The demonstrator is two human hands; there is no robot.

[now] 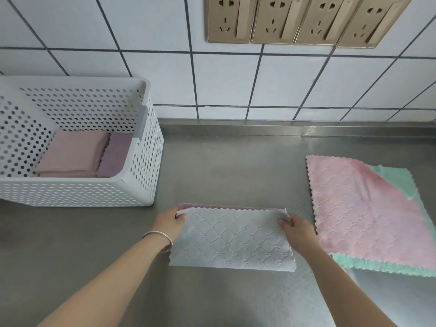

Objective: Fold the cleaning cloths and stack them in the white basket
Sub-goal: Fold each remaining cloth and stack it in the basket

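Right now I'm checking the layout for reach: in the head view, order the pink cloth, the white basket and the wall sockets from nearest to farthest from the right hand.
From the right hand:
1. Pink cloth, just to its right on the counter, lying over a green one.
2. White basket, far left, beyond the left hand.
3. Wall sockets, up on the tiled wall behind.

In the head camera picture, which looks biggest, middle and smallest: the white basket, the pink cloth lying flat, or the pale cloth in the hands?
1. White basket, clearly the largest.
2. Pink cloth, spread open.
3. Pale cloth, folded in half, a bit smaller; it lies about as near the camera, so that order seems fair.
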